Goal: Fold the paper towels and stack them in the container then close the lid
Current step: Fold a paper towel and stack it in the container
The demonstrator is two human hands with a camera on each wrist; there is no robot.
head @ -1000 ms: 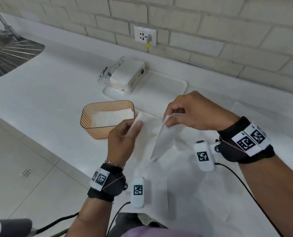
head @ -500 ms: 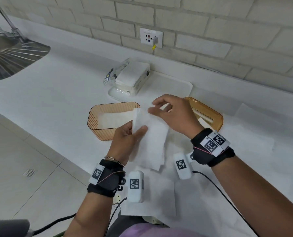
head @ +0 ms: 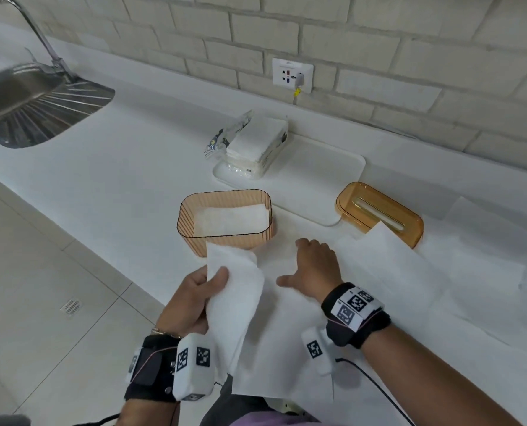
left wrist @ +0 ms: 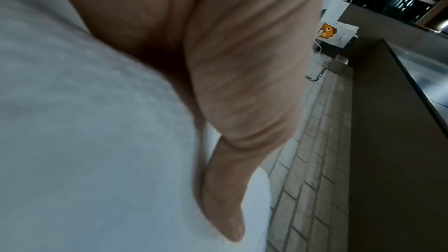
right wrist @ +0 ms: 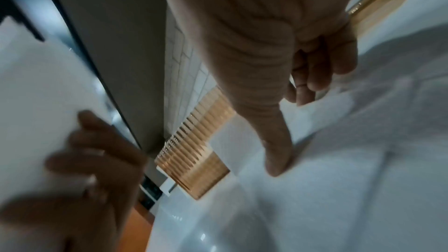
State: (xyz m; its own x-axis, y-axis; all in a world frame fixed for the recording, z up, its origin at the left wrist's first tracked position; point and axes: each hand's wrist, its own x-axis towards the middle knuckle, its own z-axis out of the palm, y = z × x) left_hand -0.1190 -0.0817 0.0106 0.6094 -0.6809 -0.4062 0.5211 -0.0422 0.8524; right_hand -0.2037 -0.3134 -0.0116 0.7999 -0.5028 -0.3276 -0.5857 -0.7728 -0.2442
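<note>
My left hand (head: 209, 282) grips a folded white paper towel (head: 236, 302) upright in front of the amber ribbed container (head: 225, 238); the thumb lies across its face (left wrist: 230, 160). The container holds a folded towel (head: 233, 218). My right hand (head: 312, 269) rests palm down on the unfolded paper towels (head: 394, 272) spread on the counter, thumb out to the left and touching the paper (right wrist: 276, 166). It holds nothing. The amber lid (head: 378, 212) with its slot lies to the right, one sheet's corner overlapping it.
A white tray (head: 326, 182) behind the container carries an opened pack of paper towels (head: 256, 146). A steel sink (head: 31, 103) and tap are at the far left. A wall socket (head: 292, 74) sits on the brick wall. The counter's front edge runs beside my left hand.
My right hand has let go of the folded towel and dropped onto the flat sheets. The left hand now holds the folded towel alone, nearer me.
</note>
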